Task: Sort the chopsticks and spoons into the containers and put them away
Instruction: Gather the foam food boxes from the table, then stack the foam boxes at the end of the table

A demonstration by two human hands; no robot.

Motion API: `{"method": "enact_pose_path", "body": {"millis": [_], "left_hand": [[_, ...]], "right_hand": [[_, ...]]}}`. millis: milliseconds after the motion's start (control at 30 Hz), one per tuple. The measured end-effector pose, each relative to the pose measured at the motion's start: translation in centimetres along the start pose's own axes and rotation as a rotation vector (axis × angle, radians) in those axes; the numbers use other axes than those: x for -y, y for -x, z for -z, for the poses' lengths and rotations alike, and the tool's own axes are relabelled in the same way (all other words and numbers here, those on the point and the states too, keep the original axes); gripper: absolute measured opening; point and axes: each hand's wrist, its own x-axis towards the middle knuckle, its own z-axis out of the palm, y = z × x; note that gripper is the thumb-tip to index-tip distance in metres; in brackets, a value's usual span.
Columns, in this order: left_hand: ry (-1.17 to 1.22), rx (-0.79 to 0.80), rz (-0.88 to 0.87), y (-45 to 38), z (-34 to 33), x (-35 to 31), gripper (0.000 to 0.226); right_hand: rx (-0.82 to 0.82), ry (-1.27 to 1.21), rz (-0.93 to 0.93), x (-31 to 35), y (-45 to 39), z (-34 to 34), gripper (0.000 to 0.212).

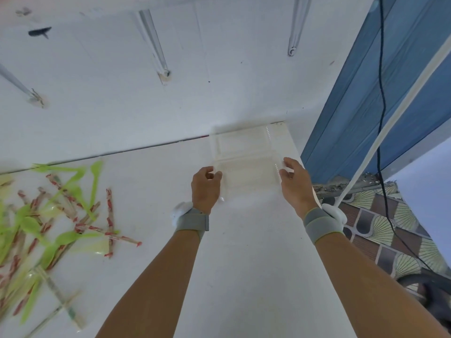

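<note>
A person stands at a white table (244,264) pushed against a white wall (195,81), both bare forearms stretched forward. Each wrist wears a grey band with a white pad.

At the far right part of the table, close to the wall and the table's right edge, lies a clear plastic container (246,164), hinged open so that its two shallow halves lie flat, one beyond the other. The left hand (206,187) is at the left edge of the nearer half, its fingers curled and its thumb and fingertips pinching the rim. The right hand (296,184) is at the right edge of the same half, fingers bent and closed on that rim. The container is blurred and see-through, so whether anything lies in it cannot be told.

Well apart from the hands, on the near left of the table, is a loose heap of green plastic spoons (95,181) mixed with chopsticks (109,215) in red-and-white paper sleeves, lying crossed in all directions.

To the right of the table hangs a blue sheet (366,106), with a black cable (382,93) running down in front of it, and patterned floor tiles (380,230) show below.
</note>
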Motion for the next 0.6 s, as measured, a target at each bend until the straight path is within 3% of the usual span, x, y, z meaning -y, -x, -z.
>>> {"method": "enact_pose_path", "body": {"millis": [467, 600], "left_hand": [[-0.029, 0.032, 0.016, -0.34, 0.00, -0.29, 0.043], [-0.029, 0.038, 0.036, -0.17, 0.16, -0.82, 0.047]], "right_hand": [[0.008, -0.017, -0.012, -0.05, -0.52, -0.11, 0.046], [-0.098, 0.034, 0.064, 0.34, 0.17, -0.43, 0.046]]}}
